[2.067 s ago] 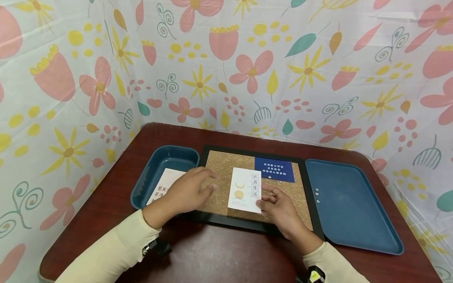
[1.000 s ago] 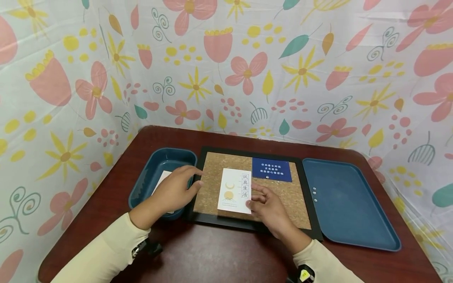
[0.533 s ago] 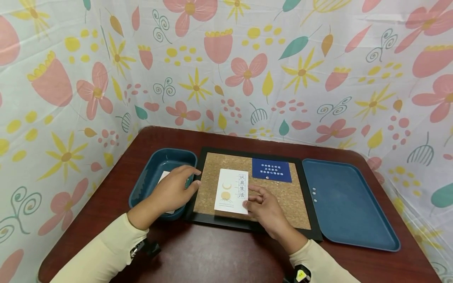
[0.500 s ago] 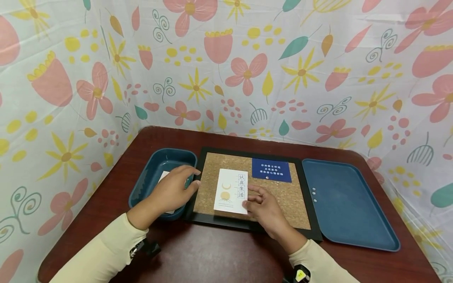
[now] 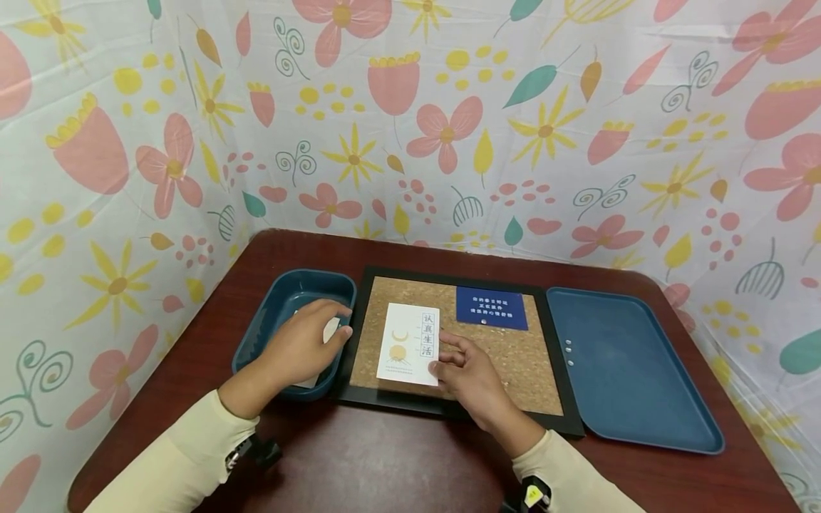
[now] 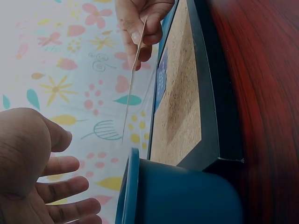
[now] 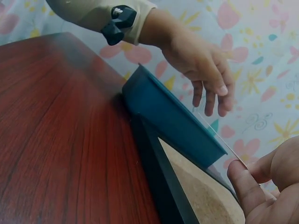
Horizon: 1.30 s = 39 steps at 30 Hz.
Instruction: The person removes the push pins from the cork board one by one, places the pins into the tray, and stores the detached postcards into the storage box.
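Observation:
My right hand [image 5: 471,377] pinches a white card [image 5: 408,344] by its lower right edge, thumb in front and fingers behind. The card bears a yellow moon and sun drawing and a column of Chinese characters. In the left wrist view the card [image 6: 133,79] appears edge-on, raised above the corkboard [image 5: 372,370]. Over the deep blue tray [image 5: 256,320] hovers my left hand [image 5: 298,342], fingers spread and relaxed, holding nothing. Beneath it, partly hidden, a pale card [image 5: 308,382] lies in that tray. A blue card [image 5: 492,308] with white text is pinned at the board's upper right.
A flat blue tray [image 5: 641,370] stands right of the corkboard. Several small silvery pins [image 5: 569,349] sit on the board's black frame near that tray. The dark red table [image 5: 385,456] ends at a flower-patterned curtain [image 5: 442,135] at the back and left.
My right hand has carried the white card leftward across the corkboard. My left hand has drawn back left from above the board to over the deep tray.

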Each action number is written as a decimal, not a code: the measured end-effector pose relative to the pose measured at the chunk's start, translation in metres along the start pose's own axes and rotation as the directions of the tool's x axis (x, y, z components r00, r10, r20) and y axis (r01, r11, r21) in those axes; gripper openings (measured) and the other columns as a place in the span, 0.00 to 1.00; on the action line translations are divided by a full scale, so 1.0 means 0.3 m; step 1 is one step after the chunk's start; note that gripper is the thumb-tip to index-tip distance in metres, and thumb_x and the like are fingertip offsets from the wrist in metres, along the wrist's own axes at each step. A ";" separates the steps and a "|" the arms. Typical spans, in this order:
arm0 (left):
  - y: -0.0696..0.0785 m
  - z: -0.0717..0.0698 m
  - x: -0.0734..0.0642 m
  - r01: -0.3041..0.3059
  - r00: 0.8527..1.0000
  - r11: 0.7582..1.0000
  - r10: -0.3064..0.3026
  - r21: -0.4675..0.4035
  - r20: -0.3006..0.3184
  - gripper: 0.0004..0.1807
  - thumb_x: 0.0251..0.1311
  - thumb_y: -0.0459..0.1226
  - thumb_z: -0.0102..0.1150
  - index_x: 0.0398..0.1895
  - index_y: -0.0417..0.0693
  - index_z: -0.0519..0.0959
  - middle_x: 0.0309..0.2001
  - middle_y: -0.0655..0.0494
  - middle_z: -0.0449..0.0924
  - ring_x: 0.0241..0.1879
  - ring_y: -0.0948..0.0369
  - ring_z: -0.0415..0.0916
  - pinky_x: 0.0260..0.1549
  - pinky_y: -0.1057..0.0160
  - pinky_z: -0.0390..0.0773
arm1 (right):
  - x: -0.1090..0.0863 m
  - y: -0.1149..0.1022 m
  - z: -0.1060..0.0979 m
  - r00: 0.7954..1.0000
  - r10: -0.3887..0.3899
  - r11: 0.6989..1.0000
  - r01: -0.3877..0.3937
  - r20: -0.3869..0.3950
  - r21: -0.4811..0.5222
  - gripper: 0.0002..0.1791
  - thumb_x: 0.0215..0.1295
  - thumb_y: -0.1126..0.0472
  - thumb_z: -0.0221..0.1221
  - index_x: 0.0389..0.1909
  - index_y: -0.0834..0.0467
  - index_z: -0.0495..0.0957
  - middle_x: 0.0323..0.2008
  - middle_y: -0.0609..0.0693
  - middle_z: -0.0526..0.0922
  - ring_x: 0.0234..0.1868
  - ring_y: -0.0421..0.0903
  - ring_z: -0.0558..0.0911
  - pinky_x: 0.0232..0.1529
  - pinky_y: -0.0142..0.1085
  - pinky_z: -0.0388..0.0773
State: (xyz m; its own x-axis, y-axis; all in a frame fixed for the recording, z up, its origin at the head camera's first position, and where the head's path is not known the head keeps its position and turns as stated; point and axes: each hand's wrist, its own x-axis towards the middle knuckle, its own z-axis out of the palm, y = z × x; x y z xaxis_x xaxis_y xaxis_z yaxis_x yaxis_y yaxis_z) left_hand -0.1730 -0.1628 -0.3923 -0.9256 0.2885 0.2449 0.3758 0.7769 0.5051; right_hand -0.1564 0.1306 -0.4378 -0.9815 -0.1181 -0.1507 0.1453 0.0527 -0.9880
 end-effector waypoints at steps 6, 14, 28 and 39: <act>-0.014 -0.012 -0.002 0.014 1.000 1.000 -0.014 -0.001 -0.005 0.20 0.73 0.44 0.61 0.62 0.44 0.80 0.63 0.48 0.76 0.64 0.48 0.72 0.57 0.42 0.75 | 0.006 -0.002 0.014 1.000 0.021 1.000 -0.021 0.000 0.011 0.33 0.63 0.74 0.63 0.70 0.60 0.69 0.44 0.59 0.84 0.34 0.46 0.82 0.31 0.36 0.81; -0.037 -0.028 -0.013 0.055 0.998 0.998 -0.054 0.016 -0.023 0.20 0.73 0.43 0.60 0.62 0.44 0.80 0.64 0.46 0.76 0.64 0.47 0.72 0.57 0.40 0.75 | 0.015 -0.003 0.035 1.000 0.023 1.000 -0.023 0.016 0.011 0.34 0.63 0.74 0.64 0.71 0.60 0.69 0.44 0.59 0.84 0.34 0.46 0.83 0.31 0.36 0.82; -0.053 -0.043 -0.018 0.068 0.997 0.997 -0.067 0.032 -0.034 0.20 0.72 0.42 0.61 0.62 0.43 0.80 0.62 0.44 0.77 0.63 0.45 0.73 0.59 0.39 0.74 | 0.010 -0.014 0.059 0.999 0.026 0.999 -0.026 0.026 0.030 0.34 0.64 0.75 0.62 0.71 0.60 0.69 0.45 0.60 0.85 0.36 0.46 0.84 0.33 0.37 0.83; -0.074 -0.053 -0.024 0.056 0.997 0.998 -0.056 0.016 -0.049 0.19 0.73 0.41 0.60 0.61 0.43 0.80 0.62 0.44 0.76 0.61 0.46 0.75 0.55 0.39 0.76 | 0.015 -0.009 0.077 0.999 0.002 1.000 -0.003 0.047 0.025 0.34 0.63 0.74 0.63 0.71 0.62 0.68 0.45 0.61 0.84 0.35 0.46 0.83 0.31 0.36 0.83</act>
State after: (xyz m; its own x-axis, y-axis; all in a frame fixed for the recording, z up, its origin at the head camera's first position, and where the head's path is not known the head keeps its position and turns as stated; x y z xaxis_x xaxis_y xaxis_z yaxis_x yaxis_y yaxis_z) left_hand -0.1740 -0.1912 -0.3920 -0.9418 0.2172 0.2567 0.3223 0.8007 0.5050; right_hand -0.1584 0.1069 -0.4366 -0.9742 -0.1644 -0.1543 0.1517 0.0282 -0.9880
